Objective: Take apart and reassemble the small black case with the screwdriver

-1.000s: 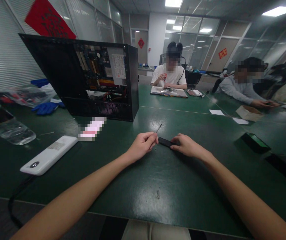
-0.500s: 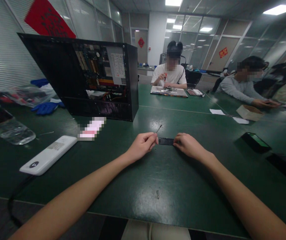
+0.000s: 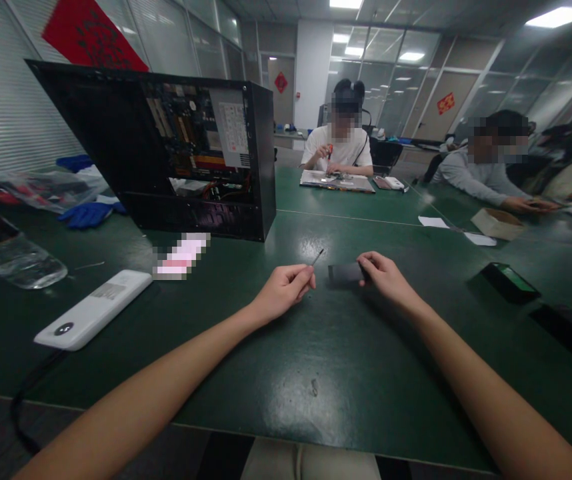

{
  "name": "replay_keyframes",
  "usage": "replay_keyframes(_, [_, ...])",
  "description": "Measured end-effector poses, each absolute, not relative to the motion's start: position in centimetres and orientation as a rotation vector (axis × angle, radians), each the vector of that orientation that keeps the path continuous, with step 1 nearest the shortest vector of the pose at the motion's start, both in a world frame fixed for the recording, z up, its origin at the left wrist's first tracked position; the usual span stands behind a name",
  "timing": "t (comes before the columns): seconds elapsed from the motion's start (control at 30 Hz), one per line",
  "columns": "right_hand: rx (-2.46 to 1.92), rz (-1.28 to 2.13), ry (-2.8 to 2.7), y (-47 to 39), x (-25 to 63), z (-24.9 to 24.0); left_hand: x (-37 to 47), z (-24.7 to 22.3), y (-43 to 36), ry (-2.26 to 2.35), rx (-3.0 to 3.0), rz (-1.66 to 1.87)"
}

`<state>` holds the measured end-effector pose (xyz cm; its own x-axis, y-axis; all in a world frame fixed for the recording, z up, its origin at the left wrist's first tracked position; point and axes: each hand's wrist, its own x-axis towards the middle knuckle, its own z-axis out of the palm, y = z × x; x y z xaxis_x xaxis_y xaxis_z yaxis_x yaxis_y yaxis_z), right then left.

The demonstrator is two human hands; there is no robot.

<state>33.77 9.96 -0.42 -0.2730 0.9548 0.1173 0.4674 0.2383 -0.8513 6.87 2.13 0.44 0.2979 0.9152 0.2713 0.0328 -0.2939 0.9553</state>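
Note:
My left hand (image 3: pixel 283 290) rests on the green table (image 3: pixel 311 347) with its fingers closed in a pinch. Out of them points a thin metal rod (image 3: pixel 319 256), angled up and away; whatever part of it lies inside the fingers is hidden. To the right, my right hand (image 3: pixel 385 277) grips the right end of a flat, dark rectangular piece (image 3: pixel 345 273). Motion blurs that piece, and its kind cannot be made out. A small gap separates it from the rod and my left hand.
An open black computer case (image 3: pixel 265 173) stands at the back left. Nearer lie a white elongated device (image 3: pixel 93 312) with a cable, a water bottle (image 3: pixel 23 257) and blue gloves (image 3: pixel 86 215). A black box (image 3: pixel 511 283) is at right. Across the table, a person (image 3: pixel 343 147) handles a red tool.
My right hand has shifted slightly right and away from me, taking the dark piece with it, so the gap to my left hand is wider. My left hand has stayed in place.

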Motion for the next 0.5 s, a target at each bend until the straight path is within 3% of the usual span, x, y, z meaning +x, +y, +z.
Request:
replay_keyframes(0.27, [-1.172,1.235,-1.731,8.7,33.6,0.2,7.0,0.5,2.3,0.988,1.623,1.148])
replay_keyframes(0.5, [-0.998,1.105,-1.824,6.4,31.3,1.2,7.0,0.8,2.4,1.216,1.617,1.08])
